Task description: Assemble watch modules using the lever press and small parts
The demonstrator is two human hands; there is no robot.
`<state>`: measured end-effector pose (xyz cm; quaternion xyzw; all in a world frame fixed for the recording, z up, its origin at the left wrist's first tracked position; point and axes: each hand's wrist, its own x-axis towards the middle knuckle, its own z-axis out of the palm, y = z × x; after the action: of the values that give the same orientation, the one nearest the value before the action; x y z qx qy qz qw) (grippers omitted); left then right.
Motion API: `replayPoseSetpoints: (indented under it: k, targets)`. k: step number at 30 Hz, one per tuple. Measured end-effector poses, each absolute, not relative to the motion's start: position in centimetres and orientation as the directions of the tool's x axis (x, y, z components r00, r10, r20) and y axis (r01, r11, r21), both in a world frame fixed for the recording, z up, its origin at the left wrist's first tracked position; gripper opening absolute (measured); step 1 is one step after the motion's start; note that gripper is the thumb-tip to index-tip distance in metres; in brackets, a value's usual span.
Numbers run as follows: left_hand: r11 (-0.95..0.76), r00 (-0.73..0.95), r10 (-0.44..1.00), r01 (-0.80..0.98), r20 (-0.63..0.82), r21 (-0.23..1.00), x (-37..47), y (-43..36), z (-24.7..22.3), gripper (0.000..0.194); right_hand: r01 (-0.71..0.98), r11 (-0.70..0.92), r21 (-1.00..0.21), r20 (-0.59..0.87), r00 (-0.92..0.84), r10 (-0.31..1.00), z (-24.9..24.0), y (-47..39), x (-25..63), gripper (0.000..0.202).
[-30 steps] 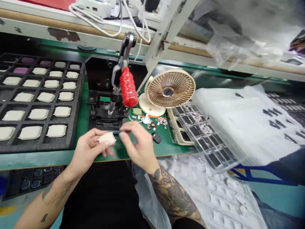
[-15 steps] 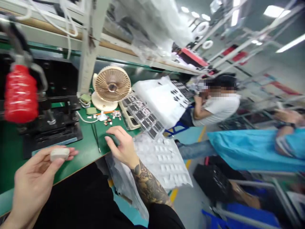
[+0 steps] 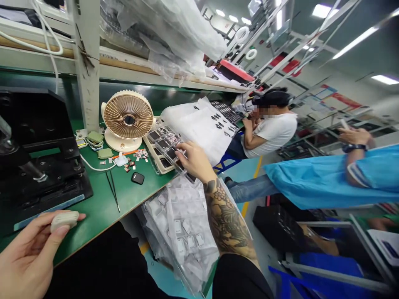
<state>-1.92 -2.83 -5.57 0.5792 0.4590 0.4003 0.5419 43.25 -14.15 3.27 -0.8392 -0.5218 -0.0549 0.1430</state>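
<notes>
My left hand (image 3: 34, 249) is at the lower left, closed on a small off-white plastic shell (image 3: 64, 221), held between thumb and fingers above the bench edge. My right hand (image 3: 196, 161) reaches over a clear plastic tray (image 3: 170, 151) of dark rectangular parts. Its thumb and forefinger are slightly apart at the tray's near side; the other fingers are partly hidden, and I cannot make out anything in them. A small black rounded case (image 3: 137, 178) lies on the green bench (image 3: 102, 220), beside black tweezers (image 3: 112, 191).
A cream desk fan (image 3: 128, 120) stands behind. Green pads (image 3: 95, 138) and small loose pieces (image 3: 141, 154) lie near it. A black press fixture (image 3: 40, 153) is at left. Bagged trays of white parts (image 3: 183, 232) sit below my right arm. Two people are at right.
My right hand has moved right and away from me, from the bench to the clear tray. The black case shows where that hand was. My left hand keeps the shell; the view has turned right.
</notes>
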Motion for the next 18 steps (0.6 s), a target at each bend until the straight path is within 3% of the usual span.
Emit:
replayPoseSetpoints:
  k: [5, 9, 12, 18]
  targets:
    - [0.036, 0.224, 0.972, 0.122, -0.063, 0.992, -1.9, -3.4, -4.5, 0.034, 0.97, -0.223, -0.096, 0.266, 0.241, 0.933, 2.2, -12.2, 38.9, 0.023]
    - [0.076, 0.267, 0.961, -0.005, -0.072, 0.997, -2.1, -2.8, -4.3, 0.04, 0.939, -0.344, 0.022, 0.186, 0.334, 0.924, 2.1, -11.7, 39.5, 0.028]
    - [0.078, 0.293, 0.955, -0.099, -0.045, 0.992, -1.9, -2.6, -4.1, 0.054, 0.916, -0.4, -0.021, 0.135, 0.399, 0.907, 2.3, -11.9, 40.6, 0.028]
    - [0.012, 0.232, 0.972, 0.075, -0.03, 0.997, -1.9, -3.0, -4.0, 0.061, 0.892, -0.441, -0.102, 0.206, 0.452, 0.868, 3.4, -12.2, 40.7, 0.032]
